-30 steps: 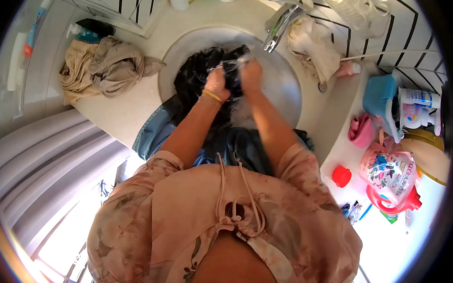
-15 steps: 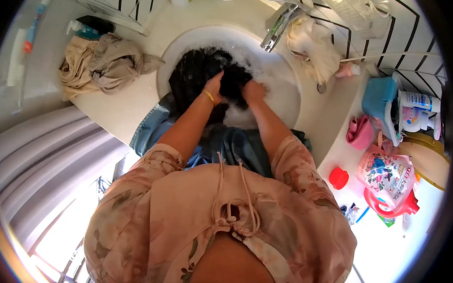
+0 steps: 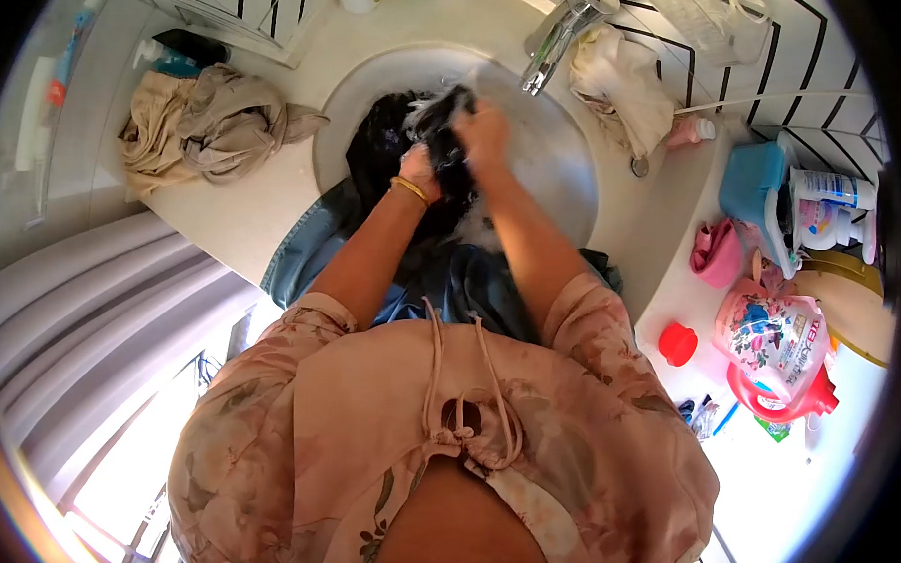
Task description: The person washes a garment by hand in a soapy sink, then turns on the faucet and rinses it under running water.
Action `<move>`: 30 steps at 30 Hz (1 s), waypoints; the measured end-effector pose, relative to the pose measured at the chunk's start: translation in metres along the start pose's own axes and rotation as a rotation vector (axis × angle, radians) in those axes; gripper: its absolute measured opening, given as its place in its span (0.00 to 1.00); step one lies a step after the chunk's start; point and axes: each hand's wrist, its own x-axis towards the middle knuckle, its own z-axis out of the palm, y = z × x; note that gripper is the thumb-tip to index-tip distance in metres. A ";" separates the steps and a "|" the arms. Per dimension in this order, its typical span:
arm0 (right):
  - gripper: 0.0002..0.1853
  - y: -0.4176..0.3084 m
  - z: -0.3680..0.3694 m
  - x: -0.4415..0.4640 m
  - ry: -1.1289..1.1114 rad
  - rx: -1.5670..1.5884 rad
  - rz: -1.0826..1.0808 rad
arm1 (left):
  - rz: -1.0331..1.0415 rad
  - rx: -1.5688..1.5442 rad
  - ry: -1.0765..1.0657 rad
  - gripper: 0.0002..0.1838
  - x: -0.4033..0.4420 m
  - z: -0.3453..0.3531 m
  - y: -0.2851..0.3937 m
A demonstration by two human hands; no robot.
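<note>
A wet black garment (image 3: 373, 135) lies bunched in the left half of a round white sink (image 3: 564, 193), with suds on it. My left hand (image 3: 419, 169), with a yellow band at the wrist, is closed around a fold of this cloth. Closed on the same garment just right of it, my right hand (image 3: 483, 136) is slightly blurred, and its fingertips are partly hidden. Blue and dark cloth (image 3: 315, 242) hangs over the front rim of the sink, between my forearms.
A chrome tap (image 3: 561, 44) reaches over the sink from the back right. Beige cloths (image 3: 232, 120) are heaped on the left counter, and a cream cloth (image 3: 617, 82) lies right of the tap. Along the right ledge stand a blue container (image 3: 752, 184), a red cap (image 3: 677, 344) and a pink detergent pouch (image 3: 770, 335).
My right hand has moved up and left, lifting part of the black garment toward the back of the sink. The foam on the right side of the sink has thinned.
</note>
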 end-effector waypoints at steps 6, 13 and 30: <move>0.21 0.099 -0.026 -0.002 0.285 0.209 0.281 | -0.076 0.205 0.152 0.18 -0.018 0.021 0.004; 0.14 0.128 0.012 -0.025 -0.056 -0.444 -0.061 | -0.226 0.114 0.174 0.21 0.021 -0.019 -0.009; 0.24 0.078 -0.057 -0.016 -0.284 0.582 0.221 | 0.197 0.478 -0.139 0.26 -0.076 0.047 0.063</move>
